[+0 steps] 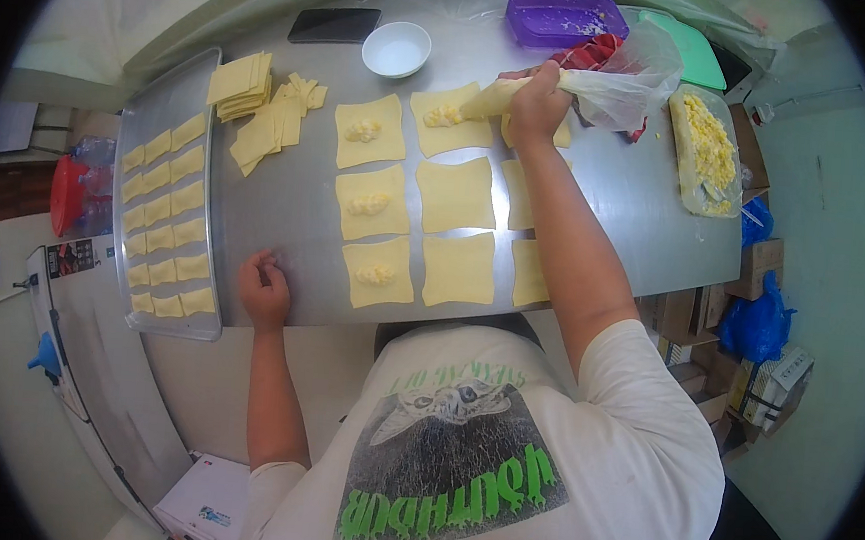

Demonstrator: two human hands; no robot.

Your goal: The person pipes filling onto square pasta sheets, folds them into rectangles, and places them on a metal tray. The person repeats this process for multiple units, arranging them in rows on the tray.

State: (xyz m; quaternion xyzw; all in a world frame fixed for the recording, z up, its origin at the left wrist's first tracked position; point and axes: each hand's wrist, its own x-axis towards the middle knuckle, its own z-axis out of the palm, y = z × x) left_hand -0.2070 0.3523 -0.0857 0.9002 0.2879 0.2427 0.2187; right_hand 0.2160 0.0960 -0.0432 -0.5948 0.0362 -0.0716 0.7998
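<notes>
Right hand (541, 102): closed around a translucent piping bag (621, 91) of pale filling; bag's tip just left of the hand, at a mound of filling (443, 116) on a dough square (443, 142). Red cloth (590, 53): just beyond the hand. Purple container (567, 21): farther beyond. Other dough squares: rows running from the hand toward the person, left column bearing filling. Tub (691, 201) of crumbled yellow filling: right of the hand. White bowl (396, 50): left. Stacked dough sheets (240, 78): farther left. Left hand (266, 290): fingers loosely curled, at the table edge, beside a metal tray (209, 300) of small dough pieces (166, 236).
</notes>
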